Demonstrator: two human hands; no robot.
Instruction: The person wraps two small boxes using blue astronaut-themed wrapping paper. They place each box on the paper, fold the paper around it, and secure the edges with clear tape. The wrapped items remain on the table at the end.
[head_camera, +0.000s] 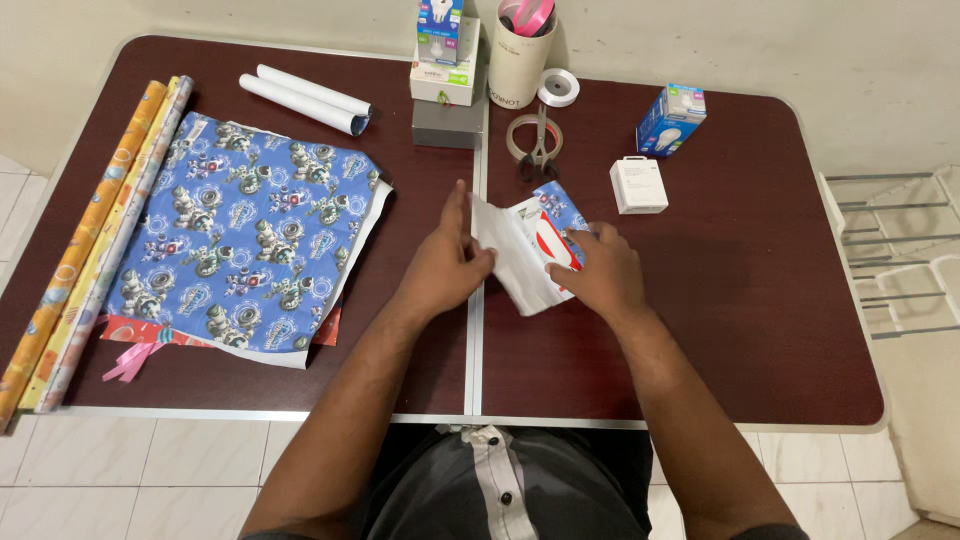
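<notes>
Head view showed both hands at the table's centre, working on a small box (545, 245) half covered in wrapping paper. The box lay on the dark brown table (760, 330), just right of the metal centre seam, with the paper's white underside facing up on its left and a patch of blue robot print showing at its top right. Left hand (445, 265) was flat and open-fingered, pressing the white flap's left edge, thumb raised; it gripped nothing, only pushed down. Right hand (605, 272) lay curled over the box's right side, fingers resting on the paper, holding the package steady.

To do this fold well, my judgement: the right hand should have kept the box pinned so it could not slide, while the left pulled the flap taut and creased it tight against the box edge before any tape went on. Slack paper would likely have bulged at the corners.

Scissors (540, 150) lay across a tape ring (520, 135) just behind the box, within easy reach. A white box (638, 185) and a blue bulb carton (670, 118) sat to the right rear. A large blue robot-print sheet (250, 230) lay well to the left, beside paper rolls (90, 240) along the left edge.
</notes>
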